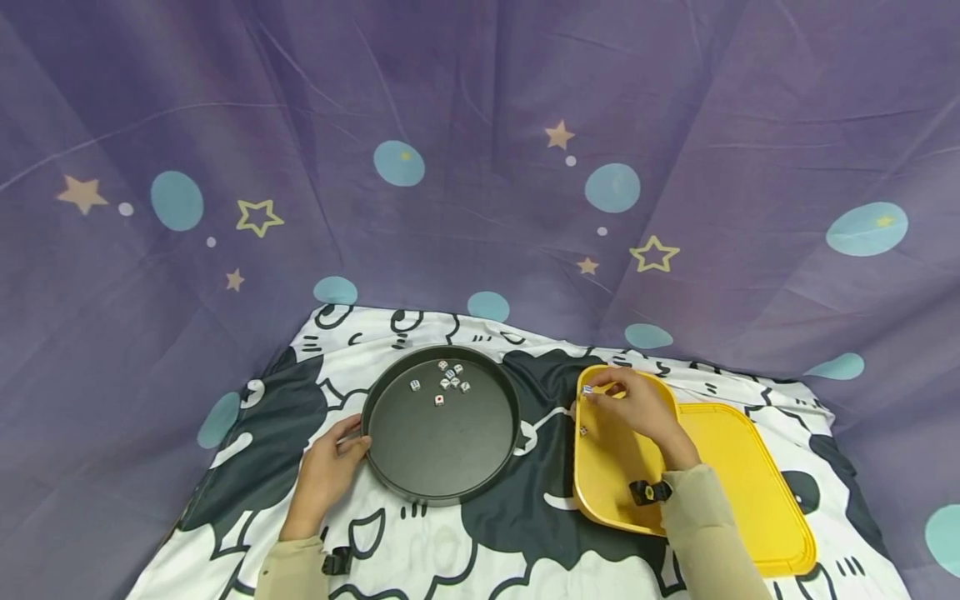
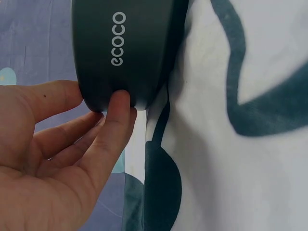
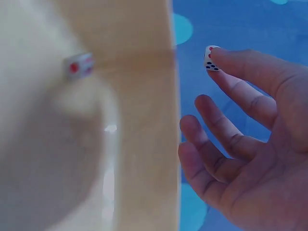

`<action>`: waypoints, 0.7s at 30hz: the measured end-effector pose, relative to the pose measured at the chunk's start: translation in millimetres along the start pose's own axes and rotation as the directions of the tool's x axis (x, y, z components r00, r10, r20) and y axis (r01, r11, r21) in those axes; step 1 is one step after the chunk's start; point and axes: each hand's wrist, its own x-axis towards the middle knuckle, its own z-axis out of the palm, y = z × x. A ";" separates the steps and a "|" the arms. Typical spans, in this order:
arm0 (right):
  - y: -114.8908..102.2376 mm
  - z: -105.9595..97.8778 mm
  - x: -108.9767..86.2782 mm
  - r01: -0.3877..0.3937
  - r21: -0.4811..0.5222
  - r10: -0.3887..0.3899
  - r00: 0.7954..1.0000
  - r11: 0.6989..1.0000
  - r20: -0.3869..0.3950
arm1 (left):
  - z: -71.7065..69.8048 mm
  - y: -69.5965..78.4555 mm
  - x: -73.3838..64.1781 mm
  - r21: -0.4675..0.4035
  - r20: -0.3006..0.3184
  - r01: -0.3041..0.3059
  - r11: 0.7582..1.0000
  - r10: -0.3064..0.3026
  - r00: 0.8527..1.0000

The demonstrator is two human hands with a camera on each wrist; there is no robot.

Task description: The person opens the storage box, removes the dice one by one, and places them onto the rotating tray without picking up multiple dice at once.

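A round black tray with a raised rim rests on the cloth, with several white dice inside, including a red-spotted die. My left hand holds the tray at its left edge; in the left wrist view its fingertips press the wall near the "ecoco" lettering. Between thumb and index finger, my right hand pinches a white die over the left rim of a yellow tray. The other fingers are loosely bent. Another die lies inside the yellow tray, near its left wall.
A flat yellow tray or lid lies against the right side of the yellow tray. Beneath everything spreads a black-and-white cartoon cloth. A purple curtain with stars and blue ovals hangs behind and at the sides.
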 end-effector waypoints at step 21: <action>-89.4 49.1 61.3 0.097 0.145 -0.104 0.994 0.985 0.042 | 0.4 -1.4 -0.5 -0.022 -0.005 -0.015 1.000 0.015 1.000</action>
